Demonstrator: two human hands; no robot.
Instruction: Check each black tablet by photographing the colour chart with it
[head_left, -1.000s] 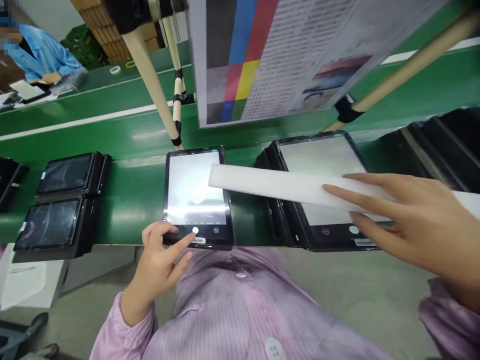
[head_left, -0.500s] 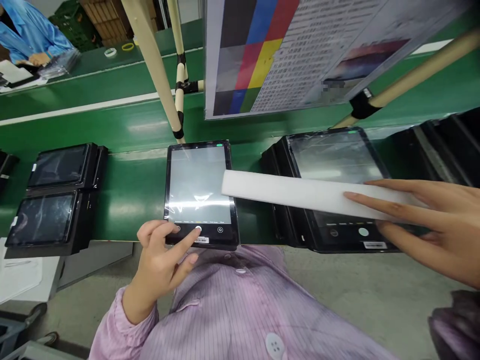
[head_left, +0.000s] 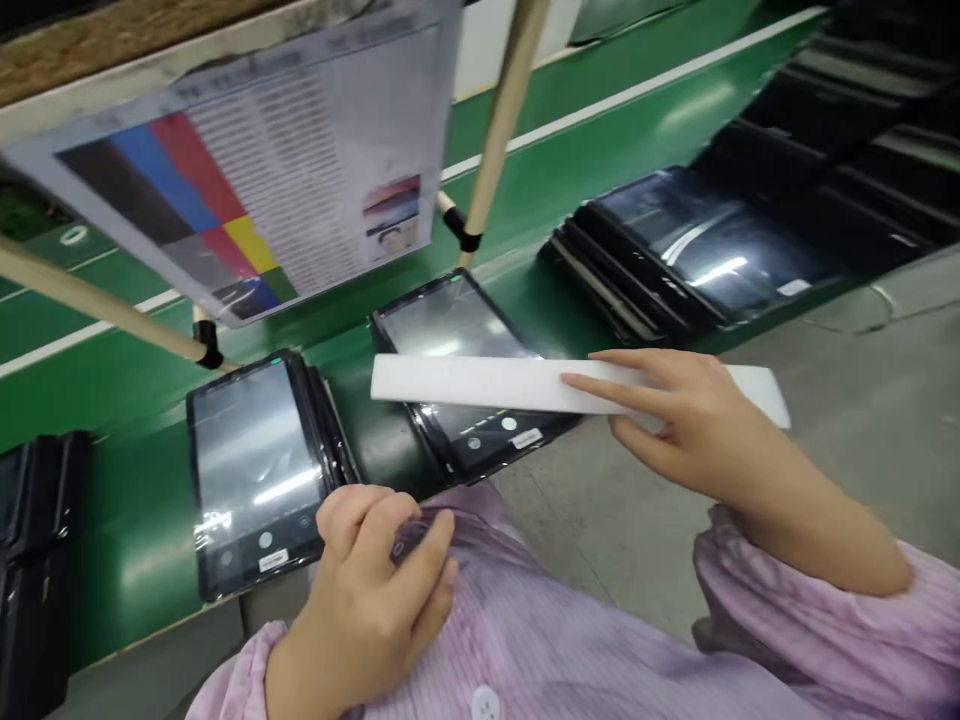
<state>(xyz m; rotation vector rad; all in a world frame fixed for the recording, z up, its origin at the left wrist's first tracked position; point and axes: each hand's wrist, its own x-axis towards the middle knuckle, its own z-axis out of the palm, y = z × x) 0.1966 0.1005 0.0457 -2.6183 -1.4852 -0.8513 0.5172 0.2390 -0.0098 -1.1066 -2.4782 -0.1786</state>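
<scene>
Left hand (head_left: 379,590) empty, fingers loosely bent, just beside left tablet (head_left: 255,455); right hand (head_left: 682,420), apart from left, grips white bar (head_left: 465,381) over right tablet (head_left: 457,322); both tablets on green bench (head_left: 146,560), color test chart (head_left: 292,180) beyond

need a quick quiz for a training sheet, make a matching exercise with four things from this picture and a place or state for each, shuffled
1. white bar
2. left hand
3. printed chart
4. green bench

A. in front of the pink garment
B. underneath the tablets
C. held by the right hand
D. marked with coloured blocks

Pairs: 1-C, 2-A, 3-D, 4-B
</scene>
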